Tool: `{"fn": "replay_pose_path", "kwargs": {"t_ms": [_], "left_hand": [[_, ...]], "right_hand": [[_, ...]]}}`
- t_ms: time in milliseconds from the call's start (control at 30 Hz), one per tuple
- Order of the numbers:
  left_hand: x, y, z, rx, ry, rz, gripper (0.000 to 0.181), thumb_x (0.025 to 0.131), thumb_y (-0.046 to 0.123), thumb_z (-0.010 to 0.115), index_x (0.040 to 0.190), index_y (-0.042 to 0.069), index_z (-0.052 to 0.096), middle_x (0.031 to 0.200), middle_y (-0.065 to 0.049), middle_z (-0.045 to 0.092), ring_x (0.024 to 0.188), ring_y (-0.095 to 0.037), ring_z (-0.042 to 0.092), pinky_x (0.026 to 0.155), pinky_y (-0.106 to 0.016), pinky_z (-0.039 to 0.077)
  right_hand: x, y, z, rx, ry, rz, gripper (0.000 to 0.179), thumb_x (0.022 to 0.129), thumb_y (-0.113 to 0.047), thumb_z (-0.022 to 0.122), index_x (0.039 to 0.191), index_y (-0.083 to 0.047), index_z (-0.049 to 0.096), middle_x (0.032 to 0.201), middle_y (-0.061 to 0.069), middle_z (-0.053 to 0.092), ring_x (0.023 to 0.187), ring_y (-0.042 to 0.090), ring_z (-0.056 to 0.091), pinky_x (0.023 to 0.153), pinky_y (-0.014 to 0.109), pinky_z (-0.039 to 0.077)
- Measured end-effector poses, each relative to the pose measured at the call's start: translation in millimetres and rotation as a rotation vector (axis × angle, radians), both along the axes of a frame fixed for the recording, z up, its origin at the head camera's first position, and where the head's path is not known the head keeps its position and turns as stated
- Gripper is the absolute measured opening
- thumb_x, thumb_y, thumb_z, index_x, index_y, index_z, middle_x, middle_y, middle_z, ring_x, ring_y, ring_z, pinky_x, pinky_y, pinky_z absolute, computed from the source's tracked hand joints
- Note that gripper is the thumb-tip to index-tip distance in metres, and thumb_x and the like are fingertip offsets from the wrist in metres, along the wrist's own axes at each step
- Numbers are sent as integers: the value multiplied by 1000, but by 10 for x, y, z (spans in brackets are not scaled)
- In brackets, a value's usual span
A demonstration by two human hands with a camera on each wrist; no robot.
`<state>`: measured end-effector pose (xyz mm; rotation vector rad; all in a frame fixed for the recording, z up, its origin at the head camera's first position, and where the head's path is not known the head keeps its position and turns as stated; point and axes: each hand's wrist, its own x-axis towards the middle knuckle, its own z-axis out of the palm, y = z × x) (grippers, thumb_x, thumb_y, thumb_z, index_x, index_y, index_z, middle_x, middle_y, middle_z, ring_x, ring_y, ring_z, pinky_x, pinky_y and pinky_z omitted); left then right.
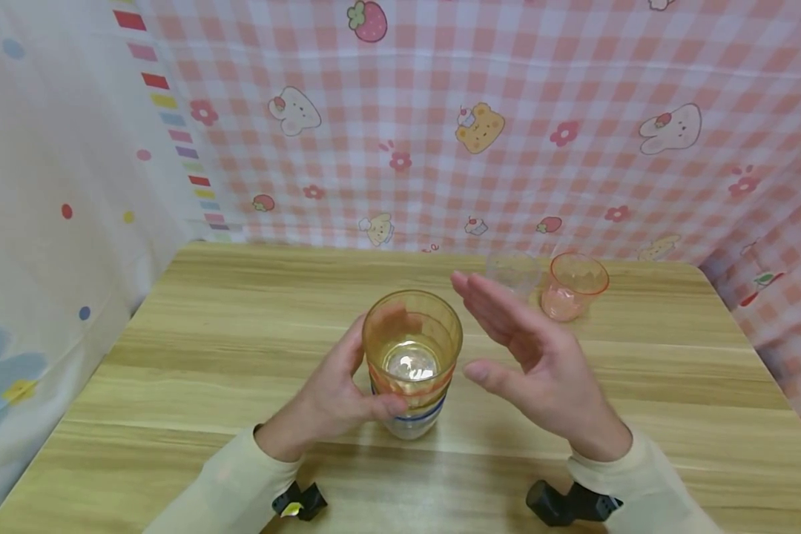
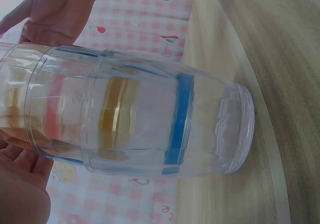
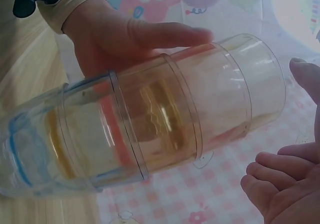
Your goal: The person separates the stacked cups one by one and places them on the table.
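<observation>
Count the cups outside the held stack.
2: a partly hidden clear cup and, to its right, a red-rimmed cup, both at the back of the table; others may be hidden.

Tabletop (image 1: pixel 193 356): light wood grain, rounded far corners, pale sheen near front edge. Back: pink/white gingham cloth (image 1: pixel 414 74), prints of strawberries, flowers, cartoon animals; same gingham on the right side. Left: white cloth (image 1: pixel 67 156) w/ coloured dots, bluish shape low down. Strip of coloured blocks (image 1: pixel 180 137) near the left corner. Lighting soft.
</observation>
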<state>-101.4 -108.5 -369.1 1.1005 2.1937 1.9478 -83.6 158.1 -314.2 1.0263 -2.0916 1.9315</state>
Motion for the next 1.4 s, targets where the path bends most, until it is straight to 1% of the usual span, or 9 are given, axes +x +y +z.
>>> {"fn": "replay_pose_path", "kwargs": {"t_ms": [267,433,567,700,800,967,1067,1200,1400], "left_hand": [[0,6,-9,-6,-13,-9,100,89,63,82,164,14,38,153,-16,60,144,-23,56,130,-41,36],[-3,4,-9,-9,-2,-15,99,90,63,81,163,13,38,152,-17,60,143,-24,56,129,-41,37],[-11,-2,-13,-12,9,-21,98,90,64,80,162,11,39,151,-17,60,143,-24,56,129,-38,38],[-19,-10,-29,-23,9,-22,97,90,63,80,162,13,39,152,-16,60,143,-24,56,129,-38,38],[-23,-15,-46,-32,14,-16,98,90,64,80,162,12,38,152,-16,60,143,-23,56,128,-38,39],[-32,-10,-71,-44,33,-9,101,90,67,78,161,8,38,152,-20,60,143,-23,56,128,-41,40],[-35,-3,-72,-47,27,-12,100,89,67,79,161,10,38,153,-18,59,144,-24,56,128,-43,40],[-25,2,-53,-50,9,-12,100,88,67,80,162,13,38,153,-15,59,144,-25,56,128,-46,40],[-23,-8,-58,-64,16,-1,101,88,68,79,162,12,37,153,-16,60,143,-27,57,129,-49,39]], "right_hand": [[-21,-61,-7,31,-16,24,87,87,15,80,163,5,38,169,22,43,158,23,45,127,34,40],[-34,-111,-21,58,-4,42,90,87,11,83,165,1,38,170,19,43,159,21,43,127,32,40],[-44,-162,-26,75,12,65,97,84,11,85,166,0,36,171,18,42,160,22,41,126,32,41],[-36,-217,-10,84,22,79,102,79,14,87,166,2,35,171,20,41,160,22,41,126,33,42],[-24,-249,3,89,10,74,104,78,15,88,167,0,35,171,19,43,159,20,42,125,32,43],[-13,-280,8,94,5,48,106,77,14,89,167,-5,37,168,18,48,156,18,47,121,31,49],[-10,-285,0,87,15,38,105,76,15,89,166,-4,38,166,20,49,155,17,49,118,31,51],[-4,-292,-9,81,1,32,104,76,16,89,166,-3,39,166,19,50,153,17,50,118,32,52],[2,-302,-4,93,-25,14,103,77,15,89,165,-2,40,166,17,51,152,17,51,117,33,53]]}}
